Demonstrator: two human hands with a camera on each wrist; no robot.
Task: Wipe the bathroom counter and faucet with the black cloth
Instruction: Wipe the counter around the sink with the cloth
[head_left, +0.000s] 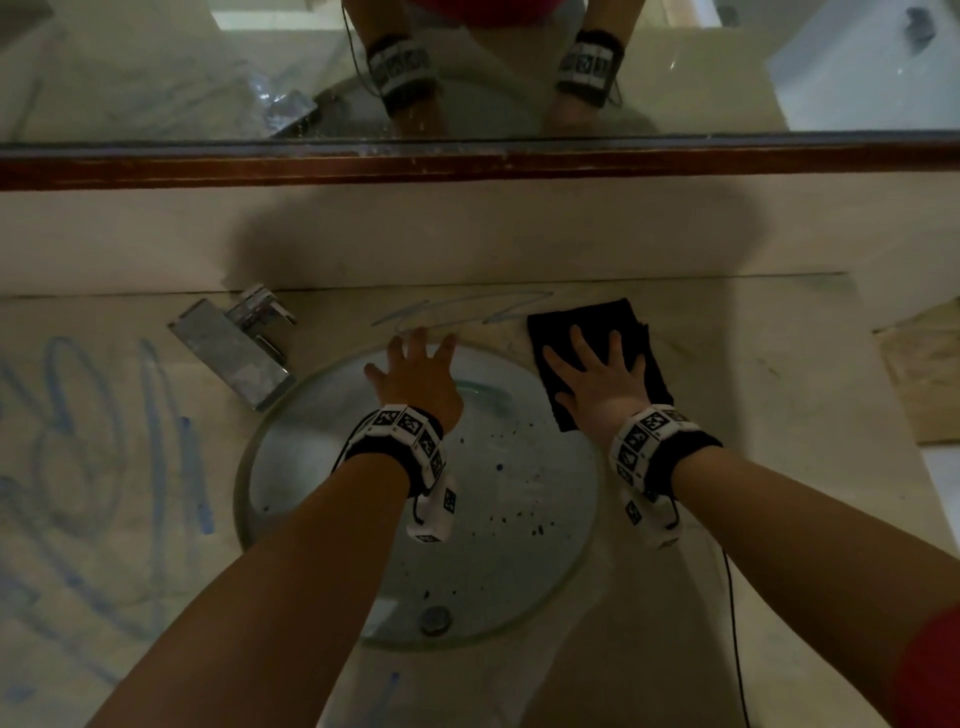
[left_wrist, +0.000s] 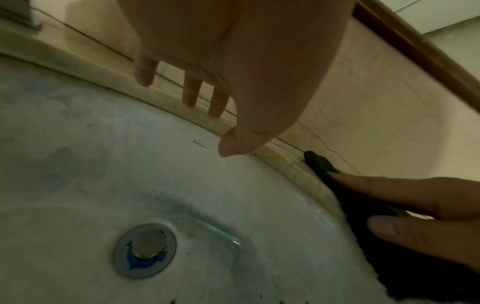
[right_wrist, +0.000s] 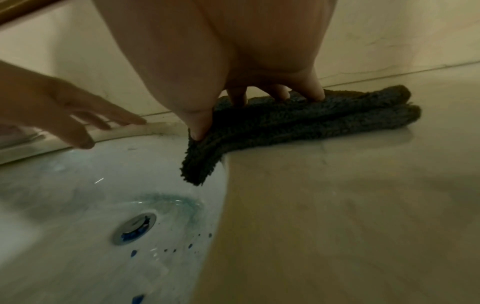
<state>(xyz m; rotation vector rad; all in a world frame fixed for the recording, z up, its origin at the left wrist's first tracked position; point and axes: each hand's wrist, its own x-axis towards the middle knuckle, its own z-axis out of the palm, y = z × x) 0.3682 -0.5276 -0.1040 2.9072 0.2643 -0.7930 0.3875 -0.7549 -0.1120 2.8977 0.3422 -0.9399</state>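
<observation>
The right hand (head_left: 597, 384) lies flat on the black cloth (head_left: 618, 325), fingers spread and straight, pressing it down on the counter (head_left: 779, 415) just right of the round sink (head_left: 311, 467). The cloth is folded; most of it sits under and ahead of the palm, reaching toward the back wall. In the right wrist view the fingertips (right_wrist: 317, 94) press into the top of the folded cloth (right_wrist: 324, 119), and the thumb holds its near corner down where it droops over the sink's edge into the bowl. Nothing is curled around the cloth; the hand only presses on it.

The left hand (head_left: 415, 379) is open too, fingers spread and straight, over the back rim of the sink, holding nothing. Its fingertips reach toward a blue scribble (head_left: 467, 309) on the counter strip behind the bowl; whether they touch the surface cannot be told. It is beside the right hand but apart from the cloth.

The faucet (head_left: 234, 343), a square chrome one, stands at the sink's back left, well apart from both hands. More blue scrawls (head_left: 104, 441) cover the counter to the left. Dark blue specks dot the bowl, and blue colour rings the drain (left_wrist: 145, 250). A mirror (head_left: 156, 78) with a brown lower edge hangs above the back wall.
</observation>
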